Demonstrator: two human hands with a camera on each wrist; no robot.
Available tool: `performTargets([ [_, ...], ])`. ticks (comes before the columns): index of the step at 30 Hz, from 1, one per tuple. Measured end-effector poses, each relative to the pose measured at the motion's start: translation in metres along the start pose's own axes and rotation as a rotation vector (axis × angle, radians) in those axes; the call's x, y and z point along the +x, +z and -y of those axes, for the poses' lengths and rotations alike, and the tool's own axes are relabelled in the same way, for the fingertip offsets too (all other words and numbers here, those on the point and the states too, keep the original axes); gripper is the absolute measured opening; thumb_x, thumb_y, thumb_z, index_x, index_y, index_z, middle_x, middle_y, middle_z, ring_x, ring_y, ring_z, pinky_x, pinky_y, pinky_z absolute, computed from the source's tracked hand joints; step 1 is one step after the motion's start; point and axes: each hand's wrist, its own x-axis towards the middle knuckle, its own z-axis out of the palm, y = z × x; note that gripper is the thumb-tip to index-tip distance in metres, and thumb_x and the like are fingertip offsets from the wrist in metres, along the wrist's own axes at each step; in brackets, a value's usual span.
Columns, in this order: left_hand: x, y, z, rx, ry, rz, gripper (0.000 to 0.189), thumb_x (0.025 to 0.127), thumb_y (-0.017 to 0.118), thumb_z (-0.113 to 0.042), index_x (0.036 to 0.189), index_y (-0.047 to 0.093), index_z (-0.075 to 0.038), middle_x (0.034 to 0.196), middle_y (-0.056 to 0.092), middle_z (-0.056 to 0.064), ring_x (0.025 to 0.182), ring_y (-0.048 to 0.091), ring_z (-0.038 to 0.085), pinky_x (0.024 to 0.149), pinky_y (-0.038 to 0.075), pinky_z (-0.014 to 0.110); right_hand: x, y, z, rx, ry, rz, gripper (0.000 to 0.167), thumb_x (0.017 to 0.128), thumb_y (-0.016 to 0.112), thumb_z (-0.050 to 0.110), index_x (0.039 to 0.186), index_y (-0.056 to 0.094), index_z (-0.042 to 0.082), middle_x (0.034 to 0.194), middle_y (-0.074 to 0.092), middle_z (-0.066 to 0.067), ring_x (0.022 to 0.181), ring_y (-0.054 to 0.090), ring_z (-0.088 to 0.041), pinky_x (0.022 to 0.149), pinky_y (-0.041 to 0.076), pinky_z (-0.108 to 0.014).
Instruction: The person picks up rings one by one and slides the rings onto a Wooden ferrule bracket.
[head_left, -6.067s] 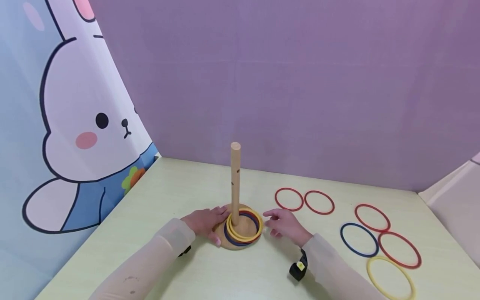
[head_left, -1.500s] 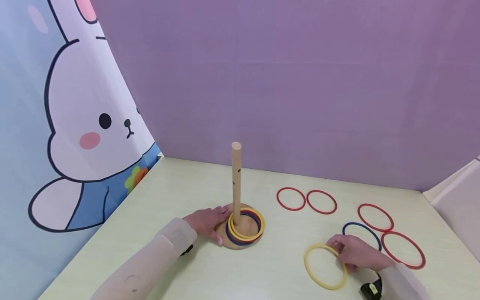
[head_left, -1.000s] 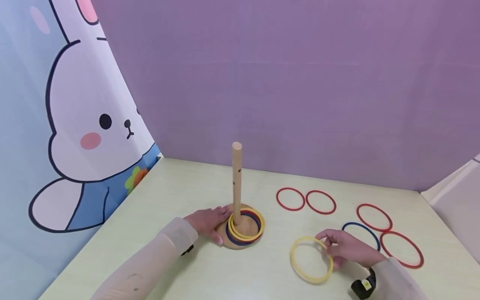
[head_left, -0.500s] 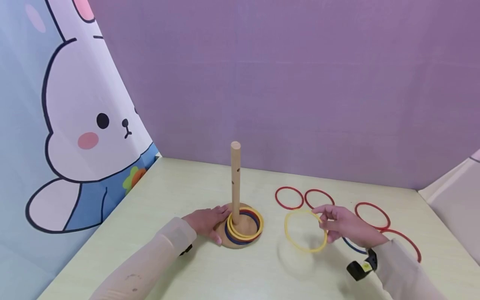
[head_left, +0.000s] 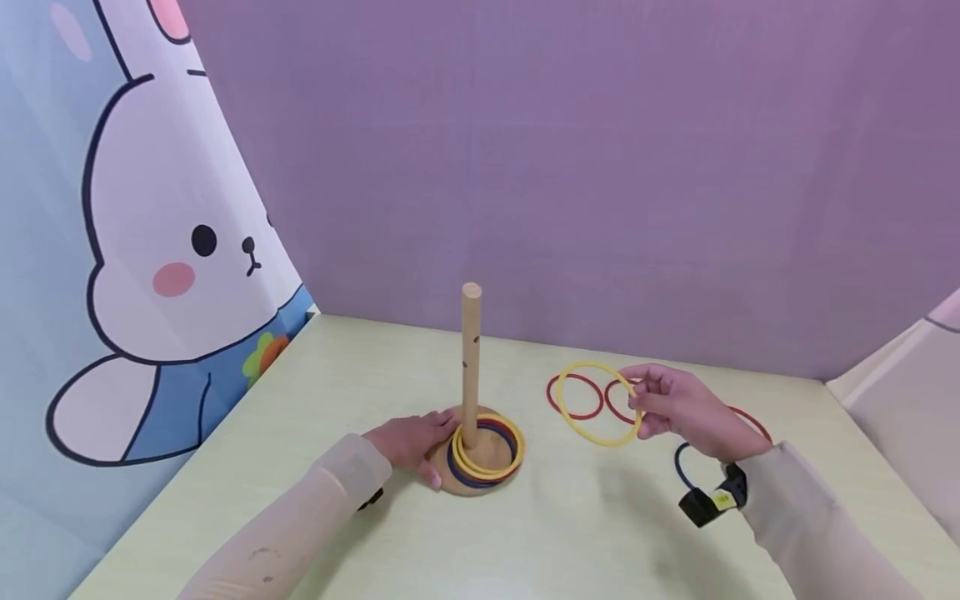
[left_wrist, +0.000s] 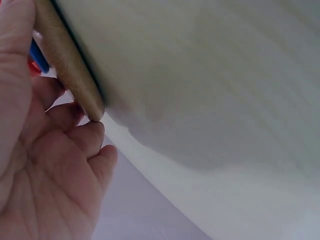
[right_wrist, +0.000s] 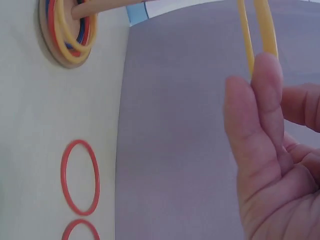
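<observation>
While the right hand [head_left: 684, 408] pinches a yellow ring [head_left: 590, 364] extending leftward from that pinch, the left hand [head_left: 407, 443] rests, ungripping, against the base [head_left: 492, 452]; peg [head_left: 471, 367] beside it, long axis upright.

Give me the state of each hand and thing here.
Base, flat on the table
Peg, upright
Stacked rings, around the peg, on the base
Left hand, gripping the base's edge
Right hand, pinching the held ring
Held ring, above the table, off the peg
Loose red rings, flat, some partly hidden
Loose blue ring, flat, partly hidden
</observation>
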Motion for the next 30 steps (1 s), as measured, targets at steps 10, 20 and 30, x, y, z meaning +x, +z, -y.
performTargets([
  [10, -0.006, 0.007, 0.002, 0.077, 0.012, 0.008, 0.09, 0.077, 0.072, -0.053, 0.148, 0.037, -0.009, 0.153, 0.033, 0.01, 0.135, 0.038, 0.031, 0.103, 0.039, 0.046, 0.004, 0.006, 0.003, 0.085, 0.004, -0.103, 0.048, 0.099, 0.046, 0.003, 0.14, 0.027, -0.012, 0.092, 0.053, -0.009, 0.061, 0.061, -0.012, 0.069, 0.056, -0.028],
  [20, 0.0, 0.008, 0.019, 0.07, 0.1, 0.005, 0.095, 0.079, 0.068, -0.057, 0.151, 0.029, -0.011, 0.157, 0.025, 0.007, 0.141, 0.028, 0.029, 0.11, 0.03, 0.045, 0.009, 0.011, 0.007, 0.135, -0.017, -0.102, 0.047, 0.099, 0.045, 0.002, 0.141, 0.027, -0.011, 0.093, 0.053, -0.01, 0.062, 0.061, -0.011, 0.07, 0.057, -0.029],
  [30, 0.007, 0.005, 0.022, 0.014, 0.127, 0.004, 0.104, 0.07, 0.079, -0.052, 0.152, 0.028, -0.012, 0.157, 0.024, 0.008, 0.135, 0.037, 0.032, 0.107, 0.034, 0.045, 0.011, 0.016, 0.011, 0.176, -0.007, -0.101, 0.05, 0.1, 0.046, 0.006, 0.142, 0.026, -0.01, 0.093, 0.057, -0.011, 0.064, 0.062, -0.01, 0.072, 0.056, -0.027],
])
